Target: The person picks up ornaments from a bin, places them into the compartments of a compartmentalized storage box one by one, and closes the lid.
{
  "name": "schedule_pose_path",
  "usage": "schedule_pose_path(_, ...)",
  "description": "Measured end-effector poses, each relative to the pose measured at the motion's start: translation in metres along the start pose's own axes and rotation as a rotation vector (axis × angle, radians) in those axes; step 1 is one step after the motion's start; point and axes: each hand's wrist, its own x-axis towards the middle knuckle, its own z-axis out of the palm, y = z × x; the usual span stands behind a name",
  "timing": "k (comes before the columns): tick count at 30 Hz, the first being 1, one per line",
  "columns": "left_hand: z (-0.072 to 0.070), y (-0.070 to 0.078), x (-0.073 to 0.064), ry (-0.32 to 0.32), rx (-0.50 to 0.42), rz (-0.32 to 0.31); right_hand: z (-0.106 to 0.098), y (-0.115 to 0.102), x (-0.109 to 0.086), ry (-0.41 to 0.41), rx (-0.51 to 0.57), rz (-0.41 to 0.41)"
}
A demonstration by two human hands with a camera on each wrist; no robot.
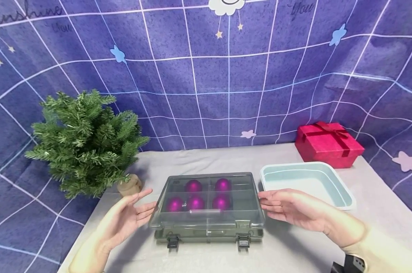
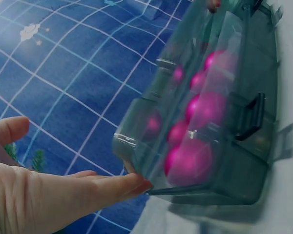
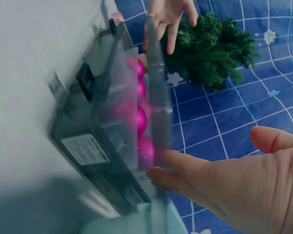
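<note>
A clear grey plastic storage case [image 1: 206, 237] sits on the table, with several shiny magenta balls [image 1: 195, 203] in its compartments. Its see-through lid [image 1: 253, 197] is tilted up a little, apart from the base along the front. Two black latches [image 1: 173, 241] hang unfastened there. At the left side of the lid is my left hand [image 1: 125, 220], fingers extended and fingertips at its edge. My right hand [image 1: 292, 208] is at the opposite side, its straight fingers [image 3: 185, 165] touching the lid's edge in the right wrist view. Neither thumb wraps round the lid.
A pale blue tray [image 1: 343, 195] with a white rim stands right of the case, partly behind my right hand. Behind it is a red gift box [image 1: 328, 146] with a ribbon. A small artificial fir tree [image 1: 86, 140] stands at the left. A blue patterned cloth [image 1: 212, 76] hangs behind.
</note>
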Motion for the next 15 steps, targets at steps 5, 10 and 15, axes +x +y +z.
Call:
schedule_pose_path(5,-0.006,-0.008,0.0,0.016,0.021,-0.033,0.007,0.01,0.002,0.016,0.035,0.032)
schedule_pose_path(10,-0.003,-0.018,-0.001,0.164,0.24,-0.038,0.014,0.015,0.003,0.028,0.042,0.038)
schedule_pose_path(15,0.02,-0.027,0.011,0.459,0.71,-0.069,0.016,0.018,0.002,0.015,0.046,0.024)
